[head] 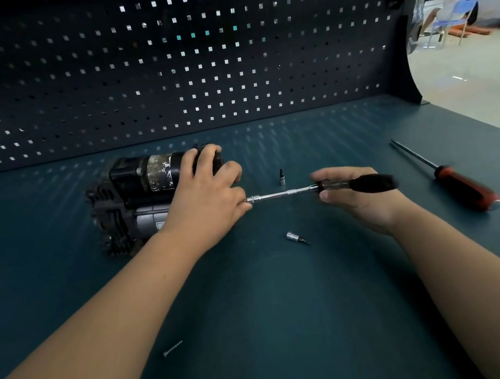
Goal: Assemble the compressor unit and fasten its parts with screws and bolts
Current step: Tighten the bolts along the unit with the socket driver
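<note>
A person works at a dark teal desk (261,317), both bare forearms reaching in from the lower corners of the frame. The left hand (207,192) lies over the right end of a black and grey ribbed compressor unit (133,200), which sits on its side at centre left. Its fingers curve over the black motor housing, while the thumb and forefinger close in at the tip of a socket driver (281,193) with a chrome shaft and a black handle. The right hand (360,195), palm turned up at centre right, curls loosely round that handle and holds the tool level, pointing at the unit.

One small steel bit socket (281,177) stands upright just above the shaft. A second bit socket (296,237) lies on its side below it. A loose screw (173,348) rests at lower left. A red-and-black screwdriver (462,183) lies apart at the right edge. A perforated dark pegboard (157,57) fills the upper frame.
</note>
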`<state>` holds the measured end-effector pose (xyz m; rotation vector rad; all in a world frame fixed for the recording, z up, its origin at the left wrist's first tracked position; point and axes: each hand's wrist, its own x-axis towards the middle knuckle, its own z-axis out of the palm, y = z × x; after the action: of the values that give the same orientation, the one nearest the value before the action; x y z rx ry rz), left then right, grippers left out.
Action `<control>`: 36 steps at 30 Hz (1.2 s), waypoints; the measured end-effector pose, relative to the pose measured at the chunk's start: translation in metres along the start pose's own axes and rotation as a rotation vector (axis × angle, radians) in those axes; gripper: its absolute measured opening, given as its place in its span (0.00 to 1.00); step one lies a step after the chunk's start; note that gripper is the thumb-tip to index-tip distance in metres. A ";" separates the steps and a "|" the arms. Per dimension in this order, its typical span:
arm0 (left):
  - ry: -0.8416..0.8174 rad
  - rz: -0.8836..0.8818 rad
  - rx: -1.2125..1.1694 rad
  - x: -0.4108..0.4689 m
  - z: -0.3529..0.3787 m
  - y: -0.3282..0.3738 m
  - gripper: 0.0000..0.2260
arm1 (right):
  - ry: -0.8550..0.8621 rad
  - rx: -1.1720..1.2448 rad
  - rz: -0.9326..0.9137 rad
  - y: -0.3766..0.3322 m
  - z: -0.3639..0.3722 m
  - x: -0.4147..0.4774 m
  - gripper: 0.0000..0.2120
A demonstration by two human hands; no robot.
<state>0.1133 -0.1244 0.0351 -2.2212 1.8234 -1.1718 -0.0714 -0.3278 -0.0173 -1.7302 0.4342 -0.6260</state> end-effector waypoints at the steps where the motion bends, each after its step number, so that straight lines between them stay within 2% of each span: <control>1: 0.001 -0.010 -0.010 0.000 0.000 0.001 0.10 | 0.007 -0.010 0.001 0.001 0.000 0.000 0.15; 6: -0.024 -0.055 -0.098 0.001 -0.002 0.004 0.10 | 0.029 0.049 0.053 -0.006 0.004 0.000 0.03; 9: -0.032 -0.052 -0.096 0.000 -0.002 0.004 0.10 | 0.096 -0.084 0.157 -0.012 0.013 -0.001 0.21; 12: -0.040 -0.037 -0.068 0.000 -0.002 0.002 0.11 | 0.121 -0.190 0.200 -0.016 0.018 -0.002 0.25; 15: -0.045 -0.038 -0.053 0.001 -0.003 0.003 0.11 | 0.097 -0.127 0.160 -0.019 0.015 -0.003 0.21; 20: -0.047 -0.035 -0.053 0.001 -0.003 0.003 0.11 | 0.029 0.011 0.095 -0.021 0.008 -0.005 0.05; 23: -0.046 -0.048 -0.054 0.001 -0.003 0.003 0.11 | 0.011 0.028 0.014 -0.019 0.005 -0.005 0.11; 27: -0.055 -0.060 -0.054 0.001 -0.002 0.005 0.12 | -0.021 -0.137 -0.070 -0.022 0.001 -0.007 0.14; 29: -0.068 -0.068 -0.064 0.000 -0.002 0.005 0.13 | -0.011 -0.141 -0.034 -0.020 -0.001 -0.006 0.12; 32: -0.085 -0.069 -0.054 0.000 -0.003 0.005 0.13 | -0.020 -0.003 0.058 -0.022 0.003 -0.006 0.03; 36: -0.061 -0.041 -0.046 0.000 -0.006 0.004 0.12 | 0.085 -0.101 0.195 -0.020 0.016 -0.004 0.19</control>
<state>0.1063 -0.1231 0.0374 -2.3030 1.8082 -1.0667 -0.0656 -0.3080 -0.0019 -1.7343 0.6960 -0.5459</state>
